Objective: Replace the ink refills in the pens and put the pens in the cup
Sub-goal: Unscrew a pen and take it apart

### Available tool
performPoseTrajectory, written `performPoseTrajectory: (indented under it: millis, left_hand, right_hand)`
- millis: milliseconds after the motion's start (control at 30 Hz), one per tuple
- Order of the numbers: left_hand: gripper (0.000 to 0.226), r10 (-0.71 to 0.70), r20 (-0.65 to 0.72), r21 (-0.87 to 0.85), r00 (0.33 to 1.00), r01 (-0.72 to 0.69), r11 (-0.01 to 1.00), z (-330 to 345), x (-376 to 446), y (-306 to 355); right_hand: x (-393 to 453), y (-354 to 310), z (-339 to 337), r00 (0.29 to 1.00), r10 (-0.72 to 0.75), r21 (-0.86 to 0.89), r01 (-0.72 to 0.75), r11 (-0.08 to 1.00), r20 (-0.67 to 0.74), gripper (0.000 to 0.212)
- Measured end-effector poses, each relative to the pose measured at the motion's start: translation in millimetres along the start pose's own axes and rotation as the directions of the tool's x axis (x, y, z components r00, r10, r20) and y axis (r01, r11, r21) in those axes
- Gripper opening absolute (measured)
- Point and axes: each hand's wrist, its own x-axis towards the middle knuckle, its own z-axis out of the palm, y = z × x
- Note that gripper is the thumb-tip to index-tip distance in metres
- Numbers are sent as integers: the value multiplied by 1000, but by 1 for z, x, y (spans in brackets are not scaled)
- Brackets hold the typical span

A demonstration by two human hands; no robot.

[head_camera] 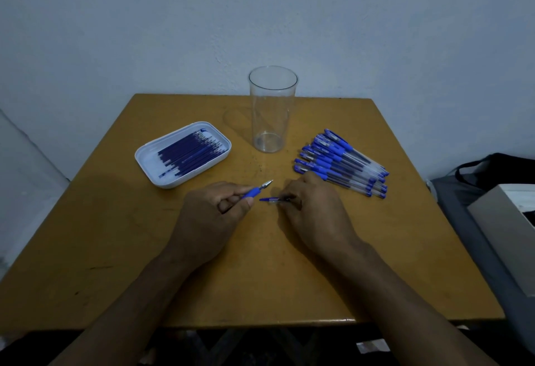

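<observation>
Two bare hands work over a square yellow-brown wooden surface (121, 249) set against a pale blue-grey wall. The left hand (212, 215) has its fingers curled round the blue rubber grip section of a pen (256, 191), whose metal tip points up and right. The right hand (311, 209), just beside it, pinches a small blue and clear pen part (269, 199) low over the surface; which part it is cannot be told. A tall clear plastic cup (272, 110) stands upright near the far edge, holding no pens. To its left lies a white rounded plastic tray (150, 160) filled with dark blue ink refills (189, 154). To the right of the cup lies a pile of blue capped pens with clear barrels (341, 163), close to the right hand.
</observation>
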Motion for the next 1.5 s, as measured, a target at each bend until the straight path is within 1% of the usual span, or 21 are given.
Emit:
performPoseTrajectory:
  millis: [67, 167, 233, 300, 333, 367, 400, 467, 533, 633, 733, 900, 1033, 1100, 1200, 1267, 1300, 1333, 1400, 1433, 1500]
  left_hand:
    - [26, 33, 8, 29, 999, -33, 999, 0, 0, 1]
    - [29, 63, 25, 71, 998, -65, 995, 0, 0, 1]
    - [30, 77, 29, 78, 997, -79, 994, 0, 0, 1]
    - [31, 97, 31, 86, 995, -99, 991, 0, 0, 3]
    - [31, 111, 30, 90, 993, -113, 990, 1, -1, 4]
    - [31, 125, 27, 90, 992, -127, 988, 2, -1, 5]
    - [31, 138, 23, 87, 990, -140, 986, 3, -1, 5]
    - [31, 151, 15, 76, 988, -152, 985, 4, -2, 5]
    - [31, 163, 15, 71, 986, -164, 984, 4, -2, 5]
    - [30, 185, 22, 75, 982, -186, 980, 4, -2, 5]
    - [27, 203, 30, 80, 979, -205, 975, 4, -2, 3]
    - [25, 168, 23, 19, 985, -169, 985, 5, 0, 1]
    - [28, 157, 10, 24, 987, -158, 987, 5, 0, 1]
    - [28, 159, 7, 17, 987, -159, 987, 5, 0, 1]
    - [29, 155, 10, 21, 988, -155, 988, 6, 0, 0]
    - [29, 157, 17, 29, 987, -157, 987, 6, -1, 0]
    - [29, 153, 17, 33, 988, -154, 988, 6, -1, 0]
    - [29, 146, 14, 32, 989, -146, 989, 6, 0, -1]
    - [29, 135, 6, 22, 991, -135, 991, 6, 0, -1]
    - [28, 134, 5, 20, 991, -134, 991, 6, 0, 0]
    - [28, 128, 2, 11, 992, -128, 992, 7, 0, 0]
  right_hand:
    - [1, -1, 2, 1000, 17, 5, -17, 1000, -19, 15]
    - [4, 0, 1, 999, 33, 22, -32, 999, -25, 27]
    - [4, 1, -2, 997, 42, 51, -39, 998, -57, 26]
    - [3, 0, -7, 993, 92, 178, -76, 981, -80, 15]
    - [3, -1, -9, 990, 130, 300, -106, 948, -61, 9]
    - [3, -2, -11, 986, 168, 431, -146, 890, -14, 11]
    - [3, -4, -14, 980, 194, 526, -188, 830, 45, 21]
    - [2, -7, -16, 973, 190, 591, -228, 774, 127, 43]
    - [1, -10, -15, 978, 152, 594, -210, 777, 146, 48]
    - [2, -10, -14, 977, 140, 584, -207, 785, 159, 34]
    - [4, -8, -14, 970, 152, 614, -239, 752, 190, 27]
    - [3, -8, -19, 973, 95, 661, -212, 720, 208, 4]
    - [4, -10, -15, 971, 123, 645, -228, 729, 204, 26]
    - [5, -11, -14, 971, 171, 619, -238, 748, 167, 21]
    - [4, -8, -14, 972, 178, 594, -235, 769, 154, 30]
    - [4, -8, -16, 977, 143, 580, -211, 787, 161, 18]
    - [4, -8, -17, 975, 129, 605, -212, 767, 179, 8]
    - [5, -8, -18, 973, 110, 638, -218, 738, 205, 7]
    - [5, -7, -18, 960, 87, 672, -249, 698, 266, 32]
    - [5, -7, -18, 956, 97, 662, -263, 702, 277, 36]
    - [4, -11, -19, 955, 134, 638, -278, 718, 265, 23]
